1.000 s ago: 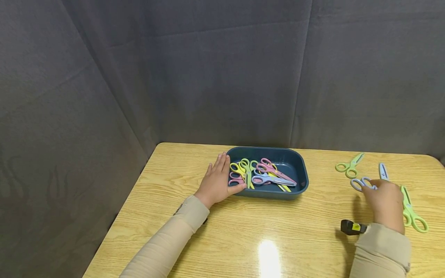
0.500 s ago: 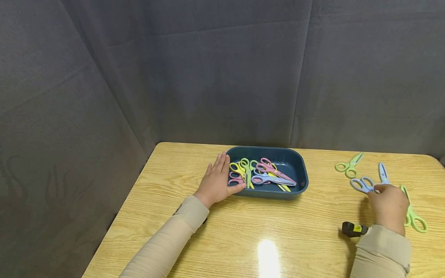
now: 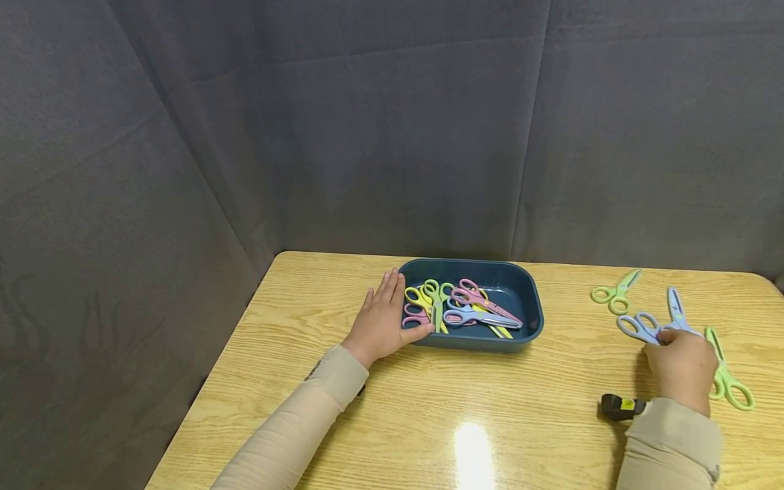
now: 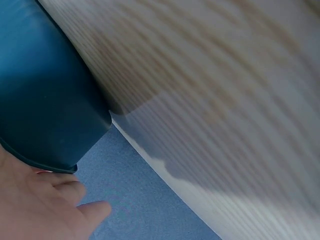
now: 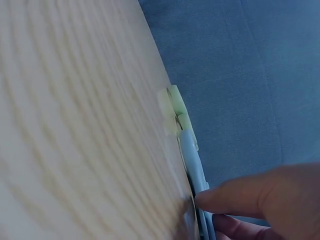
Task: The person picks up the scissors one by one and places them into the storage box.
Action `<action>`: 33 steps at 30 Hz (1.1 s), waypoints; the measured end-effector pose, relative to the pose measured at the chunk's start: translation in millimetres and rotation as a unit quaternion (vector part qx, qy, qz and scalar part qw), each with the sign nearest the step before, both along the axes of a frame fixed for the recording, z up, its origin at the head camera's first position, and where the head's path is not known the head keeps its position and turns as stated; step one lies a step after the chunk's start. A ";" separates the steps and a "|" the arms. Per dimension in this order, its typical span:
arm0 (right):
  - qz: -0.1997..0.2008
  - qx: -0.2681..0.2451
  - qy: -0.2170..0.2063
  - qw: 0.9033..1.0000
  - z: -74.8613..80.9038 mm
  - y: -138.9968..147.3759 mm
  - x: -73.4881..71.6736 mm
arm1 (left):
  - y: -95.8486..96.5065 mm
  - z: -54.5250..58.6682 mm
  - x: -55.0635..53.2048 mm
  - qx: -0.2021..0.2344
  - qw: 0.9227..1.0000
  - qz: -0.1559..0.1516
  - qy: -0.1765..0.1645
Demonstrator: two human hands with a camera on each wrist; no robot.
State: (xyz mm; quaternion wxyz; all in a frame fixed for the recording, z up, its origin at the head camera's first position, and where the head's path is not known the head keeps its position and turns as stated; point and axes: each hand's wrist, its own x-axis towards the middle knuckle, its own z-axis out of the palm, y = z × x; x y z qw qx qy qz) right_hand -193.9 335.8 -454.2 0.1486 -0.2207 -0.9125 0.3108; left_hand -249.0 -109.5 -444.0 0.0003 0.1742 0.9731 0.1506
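My left hand [image 3: 381, 323] lies against the left end of a dark blue tray [image 3: 531, 327], fingers straight along the rim and thumb across the front corner. In the left wrist view the same hand [image 4: 45, 205] is beside the tray's wall [image 4: 50, 100]. Pink, yellow, green and blue scissors lie jumbled inside the tray. At the right, my right hand [image 3: 682, 367] pinches light blue scissors [image 3: 638, 328] on the table; loops show left of the hand, a blue blade above it. The right wrist view shows the thumb on the blue scissors [image 5: 192, 157]; the hand hides part of them.
Green scissors [image 3: 618, 292] lie on the wooden table [image 3: 520, 401] between the tray and the right hand. More green scissors [image 3: 725, 381] lie just right of that hand. A grey cloth [image 3: 398, 136] hangs behind the table's far edge.
My right hand has shifted slightly down and right from the blue loops, which now show more fully, along with more of the blue blade. The left hand and the tray have stayed put.
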 end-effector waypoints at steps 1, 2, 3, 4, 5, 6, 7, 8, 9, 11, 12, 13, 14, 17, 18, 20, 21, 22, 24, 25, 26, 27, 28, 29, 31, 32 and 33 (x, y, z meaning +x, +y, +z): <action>-0.002 -0.002 -0.001 1.000 -0.3 -0.4 0.3 | 0.0 0.1 0.3 0.002 1.000 0.000 0.002; -0.003 -0.004 -0.001 1.000 -0.6 -0.7 0.5 | 0.1 0.3 0.5 0.002 1.000 -0.001 0.001; -0.005 -0.006 -0.002 1.000 -0.7 -1.0 0.7 | 0.1 0.6 0.7 0.003 1.000 0.000 0.001; -0.006 -0.009 -0.005 1.000 -0.8 -1.1 0.9 | 0.1 0.7 0.8 0.001 1.000 0.000 0.000; -0.007 -0.011 -0.008 1.000 -0.8 -1.3 1.1 | 0.2 0.9 0.9 0.000 1.000 0.000 -0.002; -0.009 -0.016 -0.011 1.000 -0.6 -1.4 0.9 | 0.3 1.1 1.0 0.000 1.000 0.000 -0.002; -0.010 -0.018 -0.014 1.000 -0.5 -1.4 0.8 | 0.3 1.3 1.0 -0.002 1.000 0.001 -0.003; -0.011 -0.020 -0.016 1.000 -0.4 -1.5 0.6 | 0.3 1.5 1.0 -0.002 1.000 0.001 -0.003; -0.011 -0.021 -0.017 1.000 -0.4 -1.5 0.4 | 0.3 1.5 1.1 -0.001 1.000 0.002 -0.001; -0.012 -0.022 -0.017 1.000 -0.7 -1.5 0.1 | 0.2 1.4 1.3 0.001 1.000 0.001 0.002; -0.012 -0.022 -0.016 1.000 -1.0 -1.5 0.2 | 0.2 1.3 1.5 0.001 1.000 0.001 0.003; -0.011 -0.019 -0.015 1.000 -1.4 -1.4 0.3 | 0.2 1.2 1.4 0.000 1.000 0.002 0.002; -0.010 -0.018 -0.014 1.000 -1.7 -1.3 0.3 | 0.2 1.1 1.5 -0.001 1.000 0.002 0.002; -0.005 -0.009 -0.009 1.000 -2.7 -0.4 0.6 | 0.5 0.6 1.1 -0.002 1.000 0.002 -0.001; -0.004 -0.007 -0.008 1.000 -3.0 -0.2 0.7 | 0.7 0.6 0.8 -0.004 1.000 0.002 -0.001; -0.002 -0.005 -0.007 1.000 -3.3 0.6 0.3 | 0.6 0.3 0.6 -0.001 1.000 0.001 0.000; -0.001 -0.004 -0.007 1.000 -3.5 0.7 0.4 | 0.7 0.3 0.4 -0.001 1.000 0.001 0.000; -0.002 -0.005 -0.009 1.000 -3.6 0.5 0.5 | 0.7 0.4 0.3 -0.003 1.000 0.001 -0.001; -0.003 -0.006 -0.013 1.000 -3.6 1.0 0.2 | 0.7 0.8 0.1 -0.004 1.000 0.000 -0.002; -0.003 -0.007 -0.016 1.000 -3.4 1.4 -0.3 | 0.7 1.0 0.1 -0.003 1.000 0.000 -0.002; -0.003 -0.008 -0.018 1.000 -3.3 1.7 -0.5 | 0.6 1.3 0.1 -0.005 1.000 0.001 -0.004; -0.003 -0.008 -0.021 1.000 -3.0 1.6 -0.7 | 0.6 1.5 0.0 -0.007 1.000 0.002 -0.005; -0.002 -0.008 -0.022 1.000 -2.8 1.9 -1.1 | 0.6 1.7 0.0 -0.006 1.000 0.002 -0.005; -0.001 -0.009 -0.023 1.000 -2.7 2.2 -1.3 | 0.5 1.8 0.0 -0.005 1.000 0.003 -0.005; 0.001 -0.011 -0.026 1.000 -2.4 2.8 -1.6 | 0.5 1.9 0.5 0.000 1.000 0.002 -0.005; 0.002 -0.012 -0.026 1.000 -2.7 2.9 -1.3 | 0.4 1.9 0.7 0.001 1.000 0.002 -0.006; 0.003 -0.013 -0.028 1.000 -3.0 3.1 -0.9 | 0.4 1.8 1.1 0.002 1.000 0.001 -0.007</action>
